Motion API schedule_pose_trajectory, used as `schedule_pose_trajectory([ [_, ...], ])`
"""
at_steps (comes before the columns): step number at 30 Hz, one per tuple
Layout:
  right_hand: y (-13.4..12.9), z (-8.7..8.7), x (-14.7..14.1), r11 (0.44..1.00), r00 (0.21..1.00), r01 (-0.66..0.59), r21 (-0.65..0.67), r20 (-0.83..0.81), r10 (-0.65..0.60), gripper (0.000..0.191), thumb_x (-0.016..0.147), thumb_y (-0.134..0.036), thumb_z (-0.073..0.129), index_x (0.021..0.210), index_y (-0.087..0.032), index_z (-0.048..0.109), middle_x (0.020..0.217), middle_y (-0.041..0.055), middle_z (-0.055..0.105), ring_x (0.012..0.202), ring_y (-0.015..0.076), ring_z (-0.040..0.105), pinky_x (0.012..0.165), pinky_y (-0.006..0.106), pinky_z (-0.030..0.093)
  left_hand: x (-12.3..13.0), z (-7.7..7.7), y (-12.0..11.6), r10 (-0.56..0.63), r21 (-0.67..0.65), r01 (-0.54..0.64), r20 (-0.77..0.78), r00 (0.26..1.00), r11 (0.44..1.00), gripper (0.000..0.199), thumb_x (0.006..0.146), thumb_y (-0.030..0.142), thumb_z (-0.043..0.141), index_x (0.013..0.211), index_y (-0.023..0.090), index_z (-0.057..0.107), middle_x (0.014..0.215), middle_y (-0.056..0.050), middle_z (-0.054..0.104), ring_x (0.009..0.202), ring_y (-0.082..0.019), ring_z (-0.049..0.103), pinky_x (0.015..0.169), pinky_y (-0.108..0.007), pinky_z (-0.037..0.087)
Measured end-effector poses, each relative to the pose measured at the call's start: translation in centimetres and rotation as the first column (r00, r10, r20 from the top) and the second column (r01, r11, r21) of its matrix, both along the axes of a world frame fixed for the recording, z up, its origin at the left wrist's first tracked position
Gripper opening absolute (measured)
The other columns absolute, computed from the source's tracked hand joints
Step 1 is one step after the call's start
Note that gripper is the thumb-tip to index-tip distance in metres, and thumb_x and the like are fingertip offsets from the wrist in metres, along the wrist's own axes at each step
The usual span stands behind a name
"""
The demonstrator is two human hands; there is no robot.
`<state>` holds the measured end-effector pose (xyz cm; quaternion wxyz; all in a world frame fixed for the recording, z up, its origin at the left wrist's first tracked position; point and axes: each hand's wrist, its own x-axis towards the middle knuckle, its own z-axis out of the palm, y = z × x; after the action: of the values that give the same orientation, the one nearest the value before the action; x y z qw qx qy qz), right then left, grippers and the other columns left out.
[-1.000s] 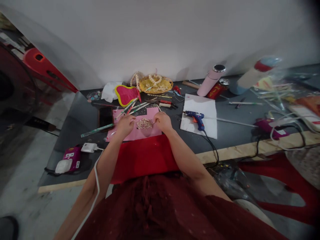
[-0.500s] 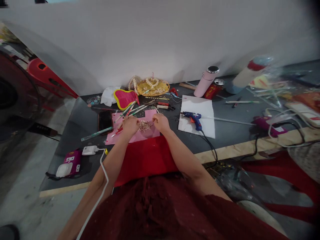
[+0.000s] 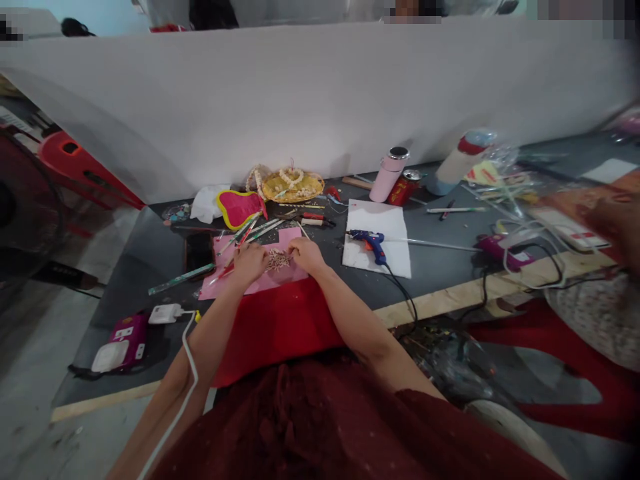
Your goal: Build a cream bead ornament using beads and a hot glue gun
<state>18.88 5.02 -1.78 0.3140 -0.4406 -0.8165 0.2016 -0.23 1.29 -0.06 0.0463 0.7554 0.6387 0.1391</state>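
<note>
My left hand point(image 3: 251, 262) is closed at the left edge of a small beige, spiky piece point(image 3: 278, 261), its fingertips pinched against it. The piece looks made of many little pale bits; its detail is too small to make out. On the other side, my right hand point(image 3: 306, 256) is closed, with a thin pale stick point(image 3: 301, 229) rising from its fingers. Pink paper point(image 3: 213, 287) lies under the piece and both hands. Red cloth point(image 3: 280, 327) covers my lap just below.
A glue gun point(image 3: 367, 241) rests on a white sheet point(image 3: 400, 260) at the right. Behind are a yellow basket point(image 3: 280, 193), a pink bottle point(image 3: 389, 175) and a red can point(image 3: 404, 189). A phone point(image 3: 199, 252) lies left. Another person's blurred arm point(image 3: 617, 220) shows far right.
The view has tilted up and turned slightly right, so the scene sits lower and further left. Another person's arm shows at right. Both my hands stay at the beige piece.
</note>
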Motion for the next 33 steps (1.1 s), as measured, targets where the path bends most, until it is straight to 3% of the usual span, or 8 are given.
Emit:
schedule_pose_trajectory([
  [3,0.0,0.0,0.0,1.0,1.0,-0.009,-0.008,0.0,0.009,0.029,0.071,0.0,0.043,0.07,-0.019,0.064,0.079,0.0018,0.067,0.08,0.0162,0.057,0.077,0.025,0.042,0.0,-0.2,0.0,0.009,0.04,-0.003,-0.131,0.991,0.999,0.02,0.082,0.03,0.048,0.081,0.019,0.065,0.093,-0.013,0.063,0.101,-0.031,0.05,0.087,-0.049,0.037],
  [5,-0.1,0.1,0.0,1.0,1.0,-0.009,-0.008,-0.005,0.009,0.029,0.07,0.0,0.043,0.07,-0.019,0.064,0.078,0.0018,0.067,0.08,0.0161,0.057,0.076,0.025,0.042,0.1,-0.2,0.0,0.019,0.064,-0.01,-0.133,0.991,0.998,0.019,0.082,0.029,0.048,0.083,0.018,0.064,0.096,-0.014,0.063,0.103,-0.032,0.049,0.086,-0.049,0.037],
  [10,-0.5,0.3,-0.1,1.0,0.999,-0.002,0.015,-0.043,0.002,0.033,0.072,0.001,0.04,0.083,-0.02,0.064,0.091,0.0028,0.065,0.088,0.015,0.057,0.081,0.025,0.043,0.1,0.6,-0.5,0.033,0.11,-0.037,0.038,0.999,0.993,0.018,0.085,0.022,0.043,0.085,0.019,0.061,0.095,-0.012,0.064,0.098,-0.029,0.053,0.087,-0.045,0.038],
  [13,-0.7,0.5,-0.2,0.999,0.998,-0.032,0.033,-0.057,0.034,0.031,0.072,0.0,0.041,0.082,-0.02,0.063,0.09,0.0024,0.065,0.087,0.0146,0.057,0.082,0.024,0.043,0.2,0.8,-1.6,0.011,0.162,-0.04,0.175,0.985,0.986,0.018,0.085,0.022,0.042,0.086,0.019,0.06,0.089,-0.01,0.065,0.092,-0.026,0.055,0.084,-0.041,0.041],
  [19,-0.8,0.4,-0.3,0.996,0.996,-0.068,0.063,-0.054,0.072,0.029,0.071,0.0,0.042,0.075,-0.02,0.063,0.082,0.001,0.066,0.082,0.0141,0.059,0.079,0.023,0.045,0.4,-0.8,-3.6,-0.021,0.256,-0.101,0.435,0.9,0.962,0.022,0.088,0.027,0.042,0.097,0.02,0.06,0.096,-0.008,0.066,0.09,-0.023,0.058,0.083,-0.039,0.046],
  [24,-0.7,-0.2,-0.7,0.995,1.0,0.008,0.101,-0.028,-0.005,0.028,0.071,-0.002,0.042,0.074,-0.02,0.063,0.083,0.0028,0.065,0.085,0.0161,0.057,0.081,0.026,0.044,0.3,-1.6,-3.6,-0.122,0.291,-0.018,0.453,0.883,0.957,0.026,0.087,0.021,0.04,0.1,0.022,0.063,0.096,-0.008,0.067,0.095,-0.024,0.058,0.088,-0.041,0.045],
  [33,-0.7,-1.2,-1.1,0.988,0.996,0.078,0.13,0.036,-0.083,0.026,0.07,-0.002,0.043,0.074,-0.019,0.063,0.083,0.0042,0.064,0.085,0.0172,0.056,0.081,0.028,0.043,-0.1,-0.9,-3.9,-0.129,0.362,-0.066,0.49,0.862,0.93,0.023,0.088,0.026,0.042,0.097,0.019,0.062,0.098,-0.008,0.066,0.098,-0.022,0.057,0.089,-0.038,0.045],
])
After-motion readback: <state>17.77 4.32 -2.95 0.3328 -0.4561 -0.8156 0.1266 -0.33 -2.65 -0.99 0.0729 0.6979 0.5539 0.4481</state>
